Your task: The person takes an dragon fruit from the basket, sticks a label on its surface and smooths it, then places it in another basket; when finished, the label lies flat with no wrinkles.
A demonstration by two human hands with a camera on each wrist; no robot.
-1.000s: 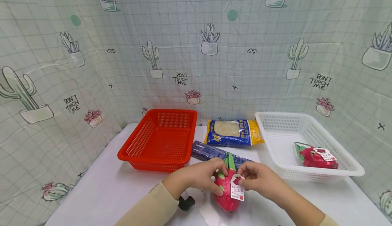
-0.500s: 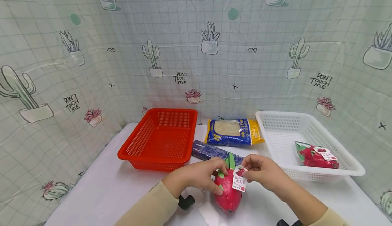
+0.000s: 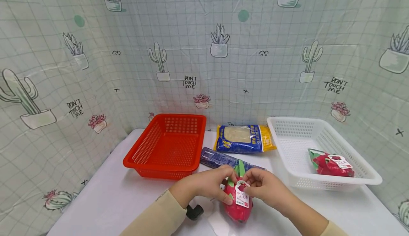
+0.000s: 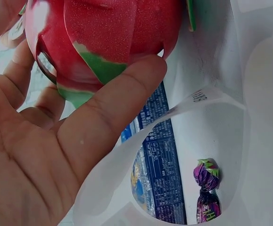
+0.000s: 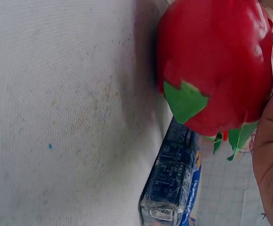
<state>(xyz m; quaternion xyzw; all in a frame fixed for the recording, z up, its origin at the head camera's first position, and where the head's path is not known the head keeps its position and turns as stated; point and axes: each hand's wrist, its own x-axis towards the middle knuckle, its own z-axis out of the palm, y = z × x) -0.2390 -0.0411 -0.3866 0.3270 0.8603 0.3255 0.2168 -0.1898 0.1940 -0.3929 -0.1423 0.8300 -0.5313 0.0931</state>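
Note:
A red dragon fruit with green-tipped scales stands at the front middle of the table. My left hand grips its left side, thumb across the front and fingers behind. My right hand pinches the upper right edge of a white label printed with a dragon fruit picture, which overlaps the front of the fruit. In the right wrist view, the label shows edge-on beside the red skin. A white sheet with a rounded cut-out hangs below my left hand in the left wrist view.
A red basket stands at left. At right, a white basket holds another labelled dragon fruit. Behind the hands lie a dark blue box and a blue-yellow food packet. A purple-wrapped candy shows in the left wrist view.
My right hand has carried the label up and right, then back left over the front of the fruit. The left hand keeps its hold.

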